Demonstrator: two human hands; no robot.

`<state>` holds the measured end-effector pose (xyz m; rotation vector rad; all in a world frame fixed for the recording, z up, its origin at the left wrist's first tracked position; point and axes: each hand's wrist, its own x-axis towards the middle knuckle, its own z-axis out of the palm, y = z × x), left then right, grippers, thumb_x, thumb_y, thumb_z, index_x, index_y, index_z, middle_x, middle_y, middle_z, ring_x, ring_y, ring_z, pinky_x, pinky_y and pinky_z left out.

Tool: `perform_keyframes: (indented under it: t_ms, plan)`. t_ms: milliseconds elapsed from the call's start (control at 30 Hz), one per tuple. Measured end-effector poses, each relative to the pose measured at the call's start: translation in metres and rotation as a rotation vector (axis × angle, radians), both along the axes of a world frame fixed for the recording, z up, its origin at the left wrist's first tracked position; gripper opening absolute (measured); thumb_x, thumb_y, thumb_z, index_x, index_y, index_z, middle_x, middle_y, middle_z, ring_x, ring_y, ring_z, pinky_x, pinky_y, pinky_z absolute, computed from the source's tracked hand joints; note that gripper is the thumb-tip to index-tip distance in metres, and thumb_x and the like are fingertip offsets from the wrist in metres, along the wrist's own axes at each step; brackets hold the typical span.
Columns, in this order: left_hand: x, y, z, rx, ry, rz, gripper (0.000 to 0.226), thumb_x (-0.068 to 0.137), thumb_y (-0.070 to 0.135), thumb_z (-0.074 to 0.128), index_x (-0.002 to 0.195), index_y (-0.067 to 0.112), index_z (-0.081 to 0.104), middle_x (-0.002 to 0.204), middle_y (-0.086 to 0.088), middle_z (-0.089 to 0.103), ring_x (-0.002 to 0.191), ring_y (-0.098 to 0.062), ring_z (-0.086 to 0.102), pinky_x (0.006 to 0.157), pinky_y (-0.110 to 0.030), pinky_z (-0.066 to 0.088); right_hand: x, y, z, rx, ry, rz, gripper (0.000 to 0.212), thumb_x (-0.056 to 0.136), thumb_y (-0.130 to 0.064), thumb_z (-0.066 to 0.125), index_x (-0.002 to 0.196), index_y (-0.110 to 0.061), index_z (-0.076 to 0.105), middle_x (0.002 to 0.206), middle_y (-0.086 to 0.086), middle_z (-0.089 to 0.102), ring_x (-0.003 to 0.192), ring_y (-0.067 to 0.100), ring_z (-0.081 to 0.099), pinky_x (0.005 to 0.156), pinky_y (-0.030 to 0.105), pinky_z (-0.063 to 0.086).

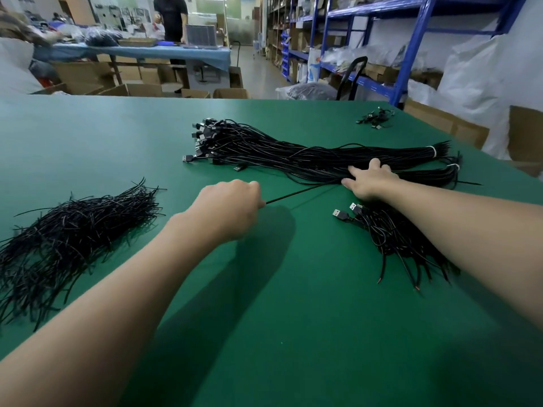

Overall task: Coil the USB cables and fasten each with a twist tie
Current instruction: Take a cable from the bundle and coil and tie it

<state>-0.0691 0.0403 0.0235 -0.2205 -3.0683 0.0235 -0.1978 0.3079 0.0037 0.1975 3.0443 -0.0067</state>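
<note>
A long bundle of black USB cables (293, 154) lies across the middle of the green table (279, 333), plugs at its left end, white ties near its right end. My left hand (232, 210) grips one black cable (296, 193) that runs taut from my fist to the bundle. My right hand (370, 180) rests on the bundle with fingers spread flat, pressing it down. A heap of black twist ties (67, 230) sits at the left. Under my right forearm lies a smaller pile of USB cables (393, 233) with two plugs showing.
A small cluster of black cable pieces (376, 117) lies at the table's far right corner. Beyond the table stand blue shelving (411, 39), cardboard boxes (141, 89), and a person (172, 19) at a blue-covered bench.
</note>
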Motion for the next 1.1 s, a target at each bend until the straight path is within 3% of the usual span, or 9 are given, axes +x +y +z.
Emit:
perform_keyframes:
  t_ms: [133,233,433,567,700,800,933,1000,1100]
  plan:
    - [0.009,-0.008,0.018,-0.029,-0.136,0.002,0.027,0.108,0.033,0.039,0.112,0.012,0.055,0.114,-0.01,0.061,0.089,-0.031,0.052,0.075,-0.038,0.045,-0.004,0.009,-0.002,-0.029,0.002,0.032,0.061,0.103,-0.06,0.031,0.159,-0.037,0.021,0.161,0.017,0.013,0.145,0.041,0.021,0.112,0.049,0.032]
    - [0.02,-0.027,0.035,0.04,-0.262,-0.006,0.025,0.108,0.033,0.042,0.103,0.013,0.057,0.104,-0.006,0.06,0.093,-0.027,0.056,0.086,-0.038,0.048,-0.009,0.015,-0.003,-0.051,0.023,0.054,0.06,0.103,-0.061,0.032,0.158,-0.037,0.024,0.16,0.017,0.015,0.144,0.041,0.023,0.111,0.049,0.032]
    - [0.054,-0.085,0.059,0.284,-0.387,-0.006,0.025,0.104,0.034,0.048,0.083,0.024,0.057,0.074,0.007,0.055,0.057,-0.001,0.047,0.06,-0.022,0.038,-0.018,0.022,-0.001,-0.073,0.01,0.068,0.061,0.102,-0.061,0.034,0.157,-0.038,0.026,0.159,0.016,0.016,0.145,0.04,0.023,0.112,0.049,0.032]
    - [0.077,-0.106,0.056,0.539,-0.391,0.045,0.028,0.103,0.034,0.049,0.084,0.015,0.057,0.059,0.012,0.051,0.052,-0.005,0.043,0.058,-0.018,0.04,-0.012,0.017,0.009,-0.075,-0.073,0.028,0.067,0.103,-0.056,0.04,0.16,-0.027,0.022,0.162,0.019,0.012,0.147,0.042,0.02,0.116,0.049,0.03]
    - [0.087,-0.094,0.059,0.857,-0.285,0.036,0.033,0.104,0.034,0.048,0.082,0.009,0.053,0.057,0.008,0.049,0.052,-0.007,0.044,0.051,-0.018,0.039,0.039,-0.024,0.05,-0.101,0.091,0.165,0.062,0.101,-0.05,0.05,0.148,-0.011,0.044,0.149,0.022,0.041,0.132,0.04,0.046,0.106,0.045,0.043]
    - [0.089,-0.074,0.071,1.15,-0.233,-0.04,0.029,0.1,0.031,0.052,0.09,0.004,0.054,0.06,0.005,0.053,0.056,-0.008,0.055,0.051,-0.017,0.046,0.118,-0.066,0.068,-0.537,0.291,0.36,0.043,0.101,-0.055,0.046,0.107,-0.017,0.066,0.106,0.005,0.068,0.1,0.027,0.065,0.083,0.039,0.052]
    - [0.089,-0.048,0.084,1.265,-0.189,-0.163,0.028,0.101,0.028,0.054,0.089,0.002,0.058,0.064,0.0,0.059,0.058,-0.009,0.061,0.049,-0.017,0.046,0.214,-0.115,0.073,-1.25,-0.415,0.471,0.048,0.102,-0.053,0.041,0.11,-0.013,0.067,0.102,0.008,0.077,0.099,0.021,0.073,0.091,0.036,0.058]
    - [0.09,-0.041,0.085,1.142,-0.134,-0.178,0.034,0.103,0.033,0.054,0.081,0.006,0.061,0.066,-0.003,0.06,0.056,-0.012,0.054,0.048,-0.019,0.039,0.229,-0.124,0.072,-1.396,-0.486,0.501,0.041,0.105,-0.041,0.045,0.116,-0.006,0.063,0.097,0.01,0.076,0.093,0.023,0.074,0.092,0.036,0.058]
    - [0.091,-0.035,0.086,0.997,0.012,-0.152,0.037,0.101,0.039,0.056,0.08,0.009,0.066,0.069,-0.002,0.06,0.06,-0.016,0.046,0.054,-0.024,0.036,0.233,-0.132,0.074,-1.583,-0.489,0.494,0.024,0.107,-0.021,0.043,0.109,-0.005,0.062,0.069,0.002,0.061,0.063,0.016,0.059,0.065,0.029,0.055]
